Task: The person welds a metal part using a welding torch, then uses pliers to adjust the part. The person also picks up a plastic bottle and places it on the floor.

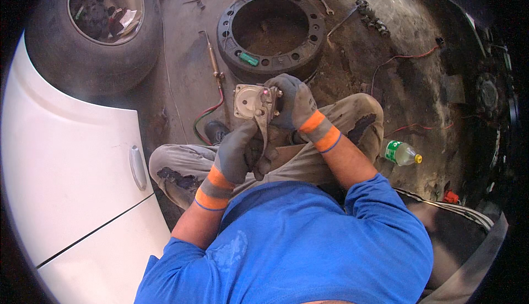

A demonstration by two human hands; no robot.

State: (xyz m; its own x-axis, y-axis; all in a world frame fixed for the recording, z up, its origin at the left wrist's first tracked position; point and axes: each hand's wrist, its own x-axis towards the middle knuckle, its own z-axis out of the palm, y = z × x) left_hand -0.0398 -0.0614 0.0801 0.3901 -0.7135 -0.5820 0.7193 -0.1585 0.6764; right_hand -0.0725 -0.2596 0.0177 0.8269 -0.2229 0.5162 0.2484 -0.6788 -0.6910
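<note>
In front of my lap a squarish cast-metal part [246, 102] with a round face and bolts at its corners is held up. My right hand [292, 103], in a grey glove with an orange cuff, is closed round its right side. My left hand [238, 152], gloved the same way, is closed on the handles of metal pliers [262, 125]. The pliers' head lies against the part's lower right; whether the jaws bite on it I cannot tell. My left fingertips are partly hidden behind the handles.
Beyond my hands lies a brake drum [228, 50] with a green object [249, 59] on its rim. Nearby are a torch with hoses [212, 58], a wrench [321, 0], a large tyre [52, 42], a white door panel [77, 160] and a plastic bottle [405, 154].
</note>
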